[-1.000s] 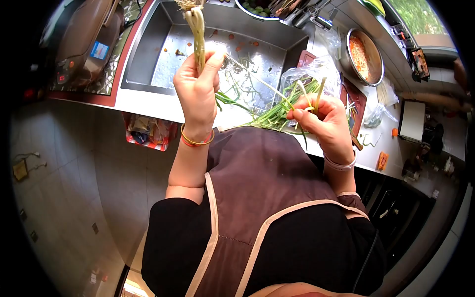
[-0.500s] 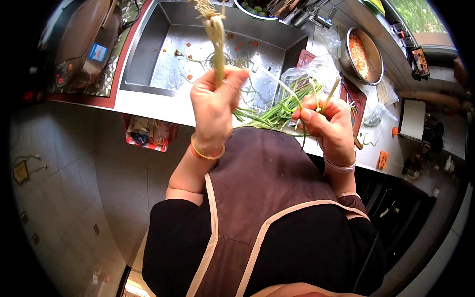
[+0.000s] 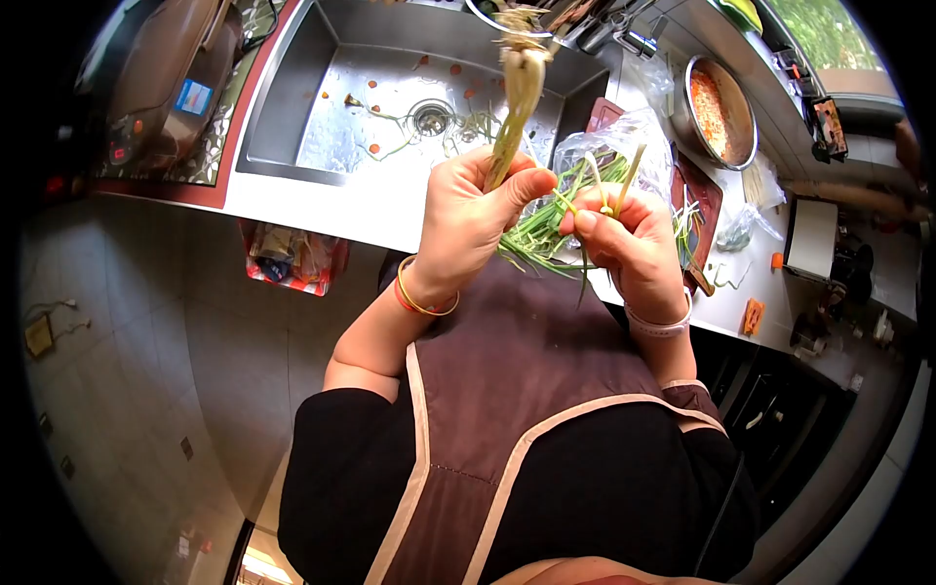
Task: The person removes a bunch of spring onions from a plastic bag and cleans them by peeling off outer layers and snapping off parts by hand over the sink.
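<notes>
My left hand (image 3: 458, 224) is closed around a bunch of spring onions (image 3: 524, 83), pale stalks with dry, straggly roots pointing up over the sink. Close beside it, my right hand (image 3: 634, 244) pinches a few thin stalks (image 3: 631, 174) between thumb and fingers, their cut-looking pale ends sticking up. A thin green strand runs between the two hands. Behind and below the hands, a heap of long green leaves (image 3: 541, 232) lies at the counter's edge, partly on a clear plastic bag (image 3: 643, 136).
The steel sink (image 3: 283, 127) holds orange bits and stray stalks around its drain. To the right are a reddish-brown cutting board (image 3: 704, 195) and a metal bowl (image 3: 748, 122) of orange chopped food. A brown appliance (image 3: 161, 93) stands left. A red-and-white bin (image 3: 292, 263) sits below the counter.
My left hand has moved right with the spring onion bunch, close to my right hand. My right hand has shifted slightly left, still holding its stalks.
</notes>
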Demonstrator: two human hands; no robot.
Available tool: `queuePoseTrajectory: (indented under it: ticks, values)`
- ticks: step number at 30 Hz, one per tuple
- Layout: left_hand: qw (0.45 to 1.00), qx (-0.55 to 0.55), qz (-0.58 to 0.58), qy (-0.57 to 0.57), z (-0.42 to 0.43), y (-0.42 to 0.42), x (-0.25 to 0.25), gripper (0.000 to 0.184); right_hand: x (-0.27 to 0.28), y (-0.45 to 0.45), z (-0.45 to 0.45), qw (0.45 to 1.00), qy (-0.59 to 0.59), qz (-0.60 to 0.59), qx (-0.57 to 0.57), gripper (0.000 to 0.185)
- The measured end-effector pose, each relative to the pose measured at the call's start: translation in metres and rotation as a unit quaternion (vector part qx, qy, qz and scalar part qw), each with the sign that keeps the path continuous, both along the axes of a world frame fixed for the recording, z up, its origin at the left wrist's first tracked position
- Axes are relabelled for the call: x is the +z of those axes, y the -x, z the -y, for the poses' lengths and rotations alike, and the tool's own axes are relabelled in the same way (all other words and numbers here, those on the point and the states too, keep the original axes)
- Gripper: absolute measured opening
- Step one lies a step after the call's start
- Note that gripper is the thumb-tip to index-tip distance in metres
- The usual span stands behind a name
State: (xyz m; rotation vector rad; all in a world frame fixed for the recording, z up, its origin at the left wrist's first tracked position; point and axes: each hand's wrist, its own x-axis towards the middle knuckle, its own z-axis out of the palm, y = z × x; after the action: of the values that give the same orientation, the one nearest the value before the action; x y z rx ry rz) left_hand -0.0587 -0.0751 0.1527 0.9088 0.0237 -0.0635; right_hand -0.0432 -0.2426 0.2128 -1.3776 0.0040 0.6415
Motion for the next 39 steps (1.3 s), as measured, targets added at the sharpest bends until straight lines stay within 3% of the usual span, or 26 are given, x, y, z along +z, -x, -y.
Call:
queuePoseTrajectory:
  ticks: [3, 17, 21, 23, 27, 39]
  values:
    - [0.998, 0.012, 0.021, -0.055, 0.0, -0.002, 0.001, 0.015, -0.001, -0.002, 0.0, 1.0, 0.01, 0.007, -0.014, 0.009]
    - [0.989, 0.145, 0.004, 0.028, -0.034, -0.021, -0.006, 0.016, -0.004, -0.003, 0.013, 0.999, -0.032, -0.008, -0.039, 0.007]
    - [0.989, 0.146, -0.004, -0.012, -0.028, -0.017, 0.002, 0.015, -0.001, -0.002, 0.011, 0.998, -0.029, -0.015, -0.049, 0.007]
    - [0.993, 0.105, -0.015, -0.057, -0.022, -0.01, 0.003, 0.02, 0.0, -0.002, 0.007, 0.998, -0.028, -0.007, -0.051, 0.007]
    - [0.999, 0.0, -0.05, 0.019, -0.011, -0.001, 0.01, 0.013, -0.001, -0.001, 0.003, 1.0, 0.008, -0.016, -0.02, 0.009]
    - [0.999, -0.012, -0.014, 0.042, -0.012, 0.001, 0.019, 0.01, 0.001, -0.004, -0.001, 0.996, 0.047, 0.046, 0.065, 0.014]
